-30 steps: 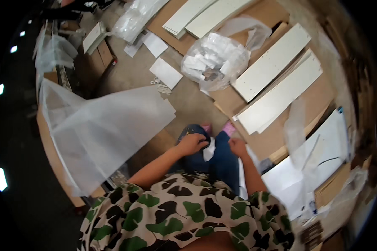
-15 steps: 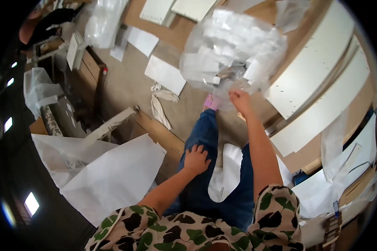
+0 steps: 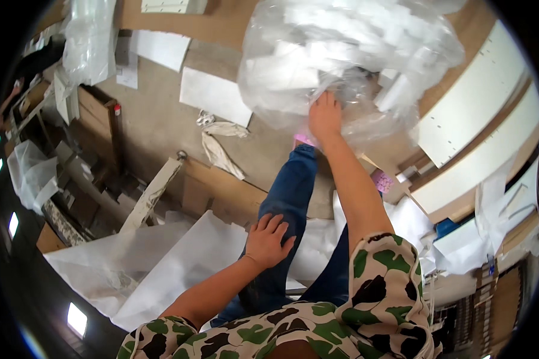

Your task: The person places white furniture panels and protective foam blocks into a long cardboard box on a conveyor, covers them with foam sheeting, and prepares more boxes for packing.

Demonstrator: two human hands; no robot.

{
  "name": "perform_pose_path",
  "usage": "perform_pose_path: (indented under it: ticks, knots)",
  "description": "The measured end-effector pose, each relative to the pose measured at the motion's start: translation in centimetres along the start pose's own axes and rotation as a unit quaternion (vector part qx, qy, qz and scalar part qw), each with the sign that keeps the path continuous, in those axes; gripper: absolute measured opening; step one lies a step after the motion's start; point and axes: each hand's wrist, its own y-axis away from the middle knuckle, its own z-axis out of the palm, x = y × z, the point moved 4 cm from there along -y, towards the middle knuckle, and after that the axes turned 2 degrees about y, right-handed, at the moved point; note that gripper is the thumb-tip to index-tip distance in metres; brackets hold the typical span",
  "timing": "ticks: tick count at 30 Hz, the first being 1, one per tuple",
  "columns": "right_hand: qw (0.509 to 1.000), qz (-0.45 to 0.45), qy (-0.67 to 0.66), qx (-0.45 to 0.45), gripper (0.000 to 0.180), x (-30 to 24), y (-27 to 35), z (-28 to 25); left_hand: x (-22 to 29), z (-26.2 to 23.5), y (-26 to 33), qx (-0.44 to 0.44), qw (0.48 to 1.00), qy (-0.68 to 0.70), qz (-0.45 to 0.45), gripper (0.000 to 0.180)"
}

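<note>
My right hand point(image 3: 326, 116) reaches forward to the near edge of a big clear plastic bag point(image 3: 254, 90), its fingers bent onto the gathered film. Inside the bag lie many white foam pieces point(image 3: 395, 90), seen through the plastic. The fingertips are partly lost against the film. My left hand point(image 3: 268, 240) rests on my left leg in blue jeans point(image 3: 287, 191), fingers spread, holding nothing. The bag's near edge lies just beyond my left foot in a pink shoe point(image 3: 305, 139).
White sheets point(image 3: 215, 96) and a crumpled cloth strip point(image 3: 220, 154) lie on the floor to the left. Long white panels point(image 3: 473, 96) are stacked on the right. A worn white bar point(image 3: 153, 194) and white foam sheeting point(image 3: 179, 269) are at the lower left.
My right hand has moved forward and left along the bag's near edge. The bag looks larger and higher in view. A second pink shoe shows on the right. My left hand stays on the leg.
</note>
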Motion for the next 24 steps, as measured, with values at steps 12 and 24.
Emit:
perform_pose_path:
  ticks: [12, 24]
  knots:
    - [0.875, 0.404, -0.244, 0.109, 0.046, 19.1, 25.0, -16.9, 3.4, 1.3, -1.3, -0.123, 0.979, -0.13, 0.094, 0.034]
    - [0.675, 0.62, -0.375, 0.142, 0.061, 30.1, 35.8, -6.3, 25.2, 18.0, -24.8, -0.107, 0.976, 0.156, 0.109, 0.038]
